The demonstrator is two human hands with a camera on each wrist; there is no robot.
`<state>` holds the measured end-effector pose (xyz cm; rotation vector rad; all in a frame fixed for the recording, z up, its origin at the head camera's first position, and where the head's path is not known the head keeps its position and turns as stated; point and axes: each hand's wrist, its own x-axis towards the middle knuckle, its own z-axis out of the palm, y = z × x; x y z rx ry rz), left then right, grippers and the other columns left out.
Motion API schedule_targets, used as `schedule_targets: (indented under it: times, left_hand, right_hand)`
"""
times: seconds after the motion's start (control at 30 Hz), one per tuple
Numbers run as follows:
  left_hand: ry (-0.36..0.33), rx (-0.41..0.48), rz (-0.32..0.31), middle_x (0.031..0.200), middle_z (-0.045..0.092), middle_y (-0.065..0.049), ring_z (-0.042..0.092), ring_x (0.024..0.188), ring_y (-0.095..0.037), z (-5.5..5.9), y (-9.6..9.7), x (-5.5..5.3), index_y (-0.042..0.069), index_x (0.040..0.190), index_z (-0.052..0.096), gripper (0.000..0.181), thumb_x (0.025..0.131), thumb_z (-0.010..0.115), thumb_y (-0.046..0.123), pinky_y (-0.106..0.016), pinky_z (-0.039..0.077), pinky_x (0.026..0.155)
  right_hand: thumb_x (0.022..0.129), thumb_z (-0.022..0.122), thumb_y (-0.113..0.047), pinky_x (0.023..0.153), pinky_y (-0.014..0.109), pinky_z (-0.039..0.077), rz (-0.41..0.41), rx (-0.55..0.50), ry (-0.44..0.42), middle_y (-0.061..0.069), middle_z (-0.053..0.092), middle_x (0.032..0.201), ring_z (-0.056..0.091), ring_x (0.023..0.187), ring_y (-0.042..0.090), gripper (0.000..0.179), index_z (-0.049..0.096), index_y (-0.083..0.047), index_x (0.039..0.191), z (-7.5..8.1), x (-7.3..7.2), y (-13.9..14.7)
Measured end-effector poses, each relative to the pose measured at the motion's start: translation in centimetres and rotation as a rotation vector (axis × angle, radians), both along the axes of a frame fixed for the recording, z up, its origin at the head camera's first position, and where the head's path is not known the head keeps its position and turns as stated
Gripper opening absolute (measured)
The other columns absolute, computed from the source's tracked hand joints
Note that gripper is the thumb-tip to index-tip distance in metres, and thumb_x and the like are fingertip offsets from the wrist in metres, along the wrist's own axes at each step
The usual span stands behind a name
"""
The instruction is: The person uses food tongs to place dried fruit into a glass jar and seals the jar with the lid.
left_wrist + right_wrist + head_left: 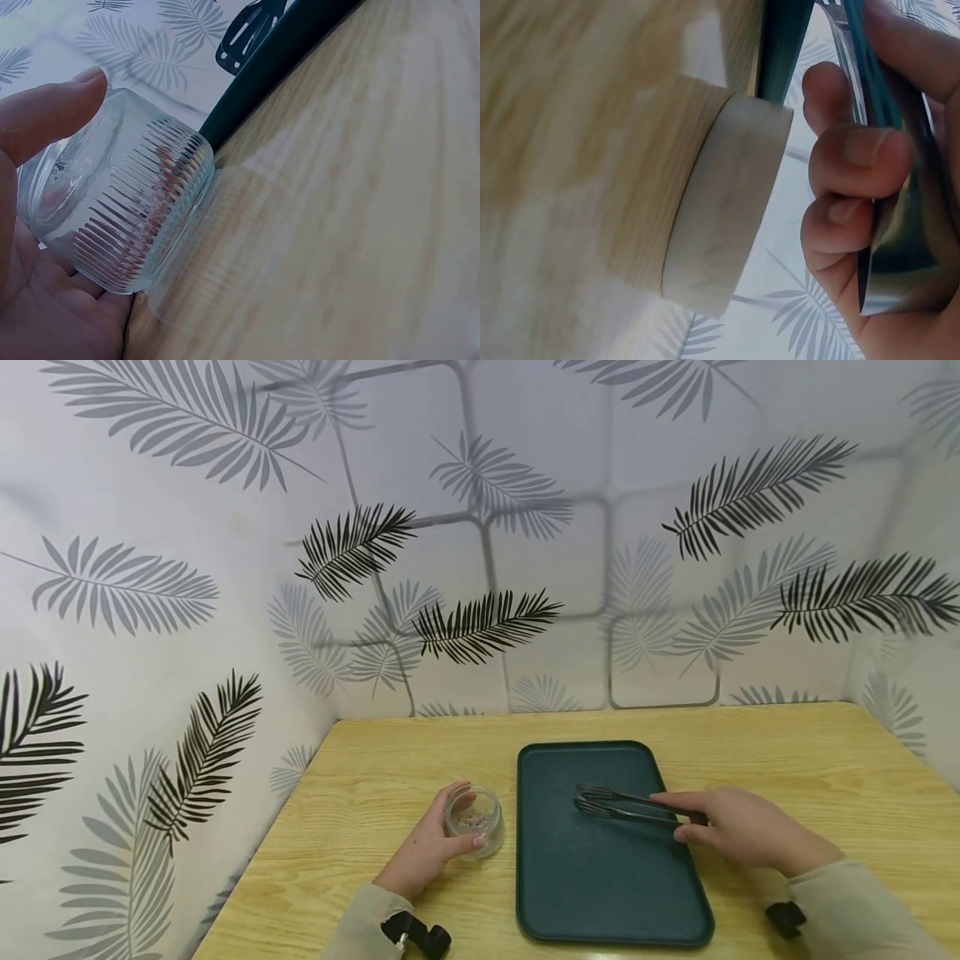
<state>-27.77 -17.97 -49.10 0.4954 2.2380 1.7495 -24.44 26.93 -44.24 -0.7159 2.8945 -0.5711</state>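
Observation:
My left hand (423, 853) grips a small clear glass jar (492, 842) beside the tray, thumb at its near side and fingers round the far side. The ribbed jar (142, 202) has small reddish bits at its bottom and no lid on. With my right hand (750, 828) I hold a pair of tongs (595, 809), dark with slotted heads, by the handle end. Both heads point left over the upper middle of the dark green tray (607, 893) and stand slightly apart. Close up, my fingers (859, 161) curl round the shiny metal handle (911, 262).
A low, round, pale thing (727, 206) stands on the wooden table near my right hand, hidden in the head view. Walls with a feather-pattern covering (525, 652) rise behind the table (420, 752) and at its left and right sides.

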Motion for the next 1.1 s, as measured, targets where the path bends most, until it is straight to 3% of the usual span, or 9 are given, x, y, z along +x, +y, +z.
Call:
schedule_targets:
  times: [0.2, 0.47, 0.7, 1.1]
  left_hand:
    - [-0.005, 0.014, -0.004, 0.158, 0.037, -0.009, 0.034, 0.145, -0.029, 0.0, 0.0, 0.0, 0.014, 0.16, 0.023, 0.093, 0.089, 0.081, 0.029, -0.051, 0.028, 0.115]
    - [0.004, 0.007, -0.002, 0.157, 0.038, -0.008, 0.033, 0.146, -0.027, 0.0, 0.0, 0.1, 0.014, 0.16, 0.022, 0.094, 0.089, 0.081, 0.03, -0.05, 0.029, 0.114]
    - [0.006, 0.005, 0.001, 0.157, 0.038, -0.009, 0.034, 0.145, -0.028, 0.1, 0.1, 0.2, 0.014, 0.16, 0.022, 0.094, 0.089, 0.081, 0.031, -0.051, 0.028, 0.115]
    - [0.004, -0.004, 0.006, 0.158, 0.038, -0.008, 0.033, 0.145, -0.028, 0.1, 0.1, 0.3, 0.015, 0.16, 0.024, 0.092, 0.089, 0.081, 0.03, -0.051, 0.027, 0.115]
  right_hand:
    - [0.094, 0.073, -0.03, 0.054, 0.028, 0.037, -0.026, 0.066, 0.094, -0.02, 0.066, 0.086, 0.043, 0.056, 0.002, 0.05, 0.062, -0.028, 0.142, 0.0, 0.3, -0.7]
    - [0.094, 0.073, -0.03, 0.052, 0.026, 0.036, -0.001, 0.061, 0.163, -0.022, 0.065, 0.085, 0.039, 0.052, 0.001, 0.049, 0.062, -0.029, 0.142, 0.4, 0.6, -1.0]
    - [0.096, 0.07, -0.029, 0.051, 0.025, 0.035, 0.043, 0.024, 0.166, -0.018, 0.045, 0.061, 0.037, 0.049, 0.001, 0.049, 0.059, -0.027, 0.145, 1.1, 0.5, -1.5]
    - [0.095, 0.07, -0.039, 0.055, 0.027, 0.037, 0.022, 0.02, 0.028, -0.014, 0.048, 0.061, 0.037, 0.05, 0.003, 0.052, 0.059, -0.027, 0.144, 0.8, 0.4, -0.3]
